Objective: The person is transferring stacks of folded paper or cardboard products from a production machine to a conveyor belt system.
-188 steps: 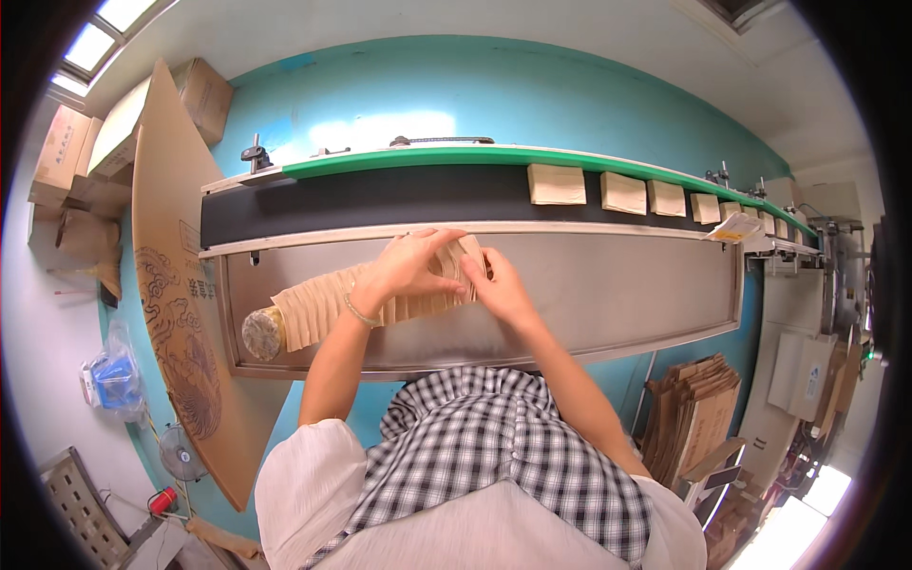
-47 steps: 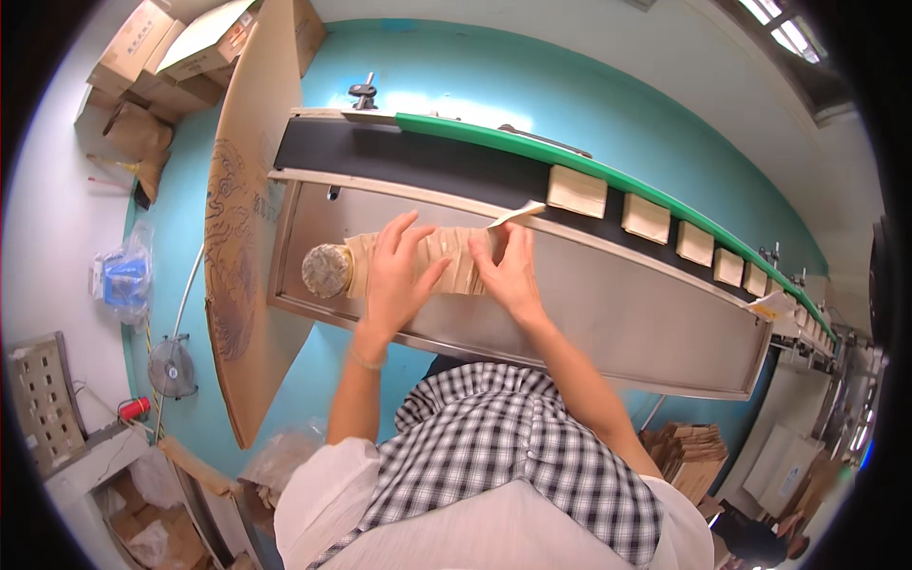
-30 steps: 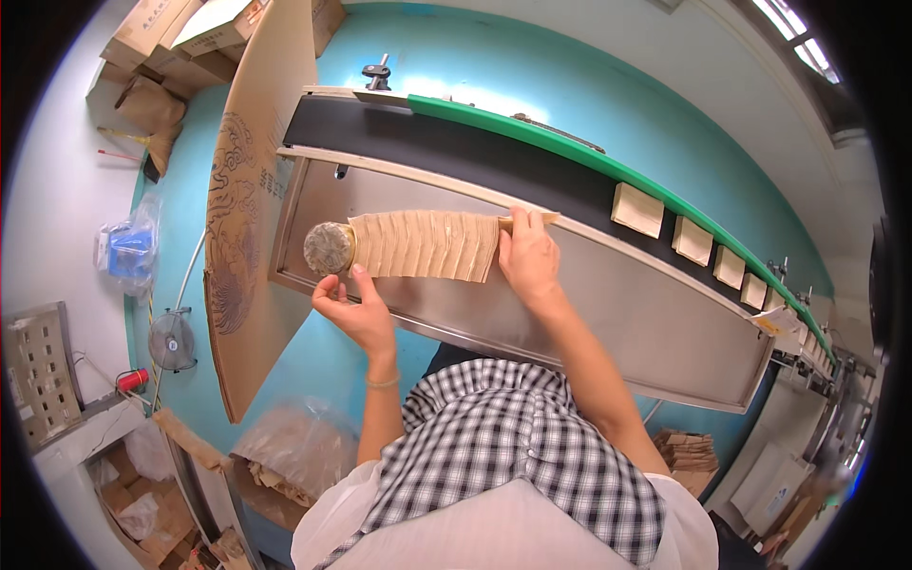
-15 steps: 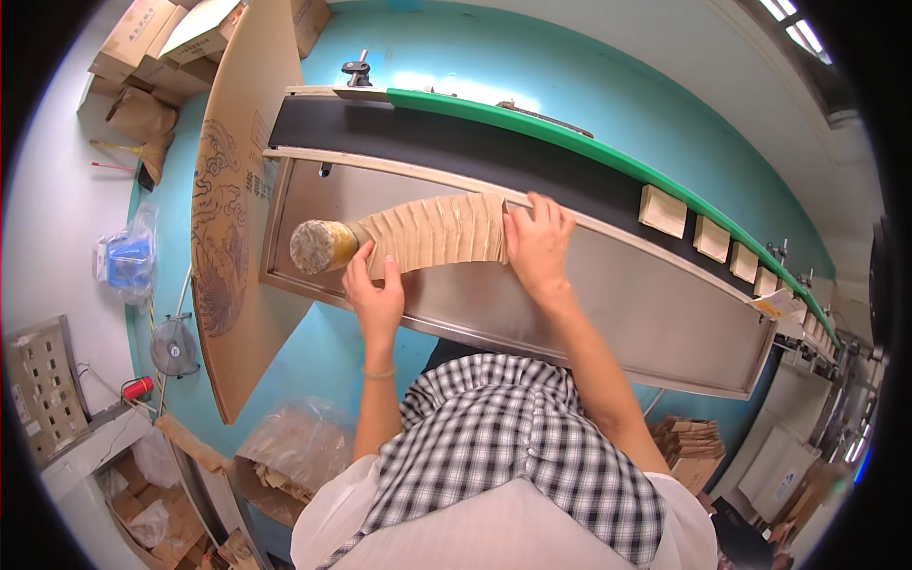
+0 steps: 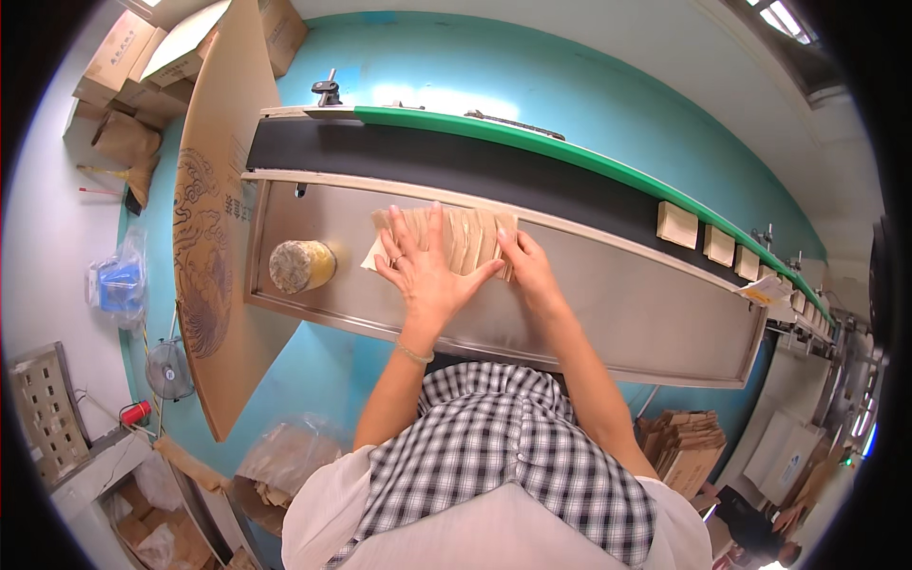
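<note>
A row of overlapping tan paper packets (image 5: pixel 465 237) lies on the metal tray table (image 5: pixel 655 323), just in front of the conveyor. My left hand (image 5: pixel 427 280) rests on top of the packets, its fingers spread wide and lying flat. At the row's right end, my right hand (image 5: pixel 534 275) grips the last packets, with some of its fingertips hidden behind the paper. To the left of the row stands a short yellowish cylinder (image 5: pixel 302 266) with a mottled, stone-like grey end; neither hand touches it.
Behind the tray runs a black conveyor belt (image 5: pixel 456 166) with a green rail (image 5: pixel 532 138). Several packets (image 5: pixel 676 224) sit on the belt at right. A large cardboard sheet (image 5: pixel 214 247) stands at the tray's left end. Stacked flat cardboard (image 5: pixel 679 446) is at lower right.
My left hand has moved right, from the row's left end onto its top, fingers spreading. The row has become shorter and straighter, and its left end is now apart from the cylinder.
</note>
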Action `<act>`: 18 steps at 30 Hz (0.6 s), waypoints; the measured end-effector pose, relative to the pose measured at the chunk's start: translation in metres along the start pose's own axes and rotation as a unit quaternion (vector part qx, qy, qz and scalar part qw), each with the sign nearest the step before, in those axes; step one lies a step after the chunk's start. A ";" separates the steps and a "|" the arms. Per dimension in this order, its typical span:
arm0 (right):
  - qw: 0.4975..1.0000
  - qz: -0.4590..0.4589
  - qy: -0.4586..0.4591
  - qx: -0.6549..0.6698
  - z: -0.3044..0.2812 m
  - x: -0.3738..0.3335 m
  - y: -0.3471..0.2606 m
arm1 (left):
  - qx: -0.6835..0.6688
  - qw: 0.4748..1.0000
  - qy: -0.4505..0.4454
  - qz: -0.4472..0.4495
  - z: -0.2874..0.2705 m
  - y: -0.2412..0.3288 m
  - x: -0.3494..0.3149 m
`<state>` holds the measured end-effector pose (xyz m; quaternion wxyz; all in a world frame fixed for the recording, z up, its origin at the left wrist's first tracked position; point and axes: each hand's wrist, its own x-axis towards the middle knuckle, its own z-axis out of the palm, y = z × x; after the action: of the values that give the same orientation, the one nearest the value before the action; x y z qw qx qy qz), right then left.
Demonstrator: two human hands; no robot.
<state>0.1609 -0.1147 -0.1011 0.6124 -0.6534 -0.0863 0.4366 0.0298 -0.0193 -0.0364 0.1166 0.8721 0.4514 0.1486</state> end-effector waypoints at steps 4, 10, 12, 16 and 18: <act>0.997 0.030 -0.017 -0.070 -0.028 -0.016 -0.013 | -0.007 0.999 -0.032 0.011 0.008 0.014 -0.001; 0.998 0.014 0.034 -0.050 -0.077 -0.006 -0.040 | -0.024 0.999 -0.030 0.007 0.011 0.021 -0.003; 0.977 -0.040 0.146 0.147 -0.090 0.008 -0.037 | -0.023 0.999 -0.031 -0.004 0.013 0.025 -0.004; 0.962 0.009 0.139 0.233 -0.115 0.014 -0.028 | -0.024 0.999 -0.041 -0.004 0.015 0.041 -0.010; 0.992 0.087 0.085 0.016 -0.092 -0.009 -0.028 | -0.063 0.997 -0.028 0.021 0.023 0.044 -0.017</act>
<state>0.2293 -0.1810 -0.0847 0.5877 -0.6830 0.0305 0.4327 0.0620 -0.0599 -0.0450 0.1814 0.8760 0.4193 0.1545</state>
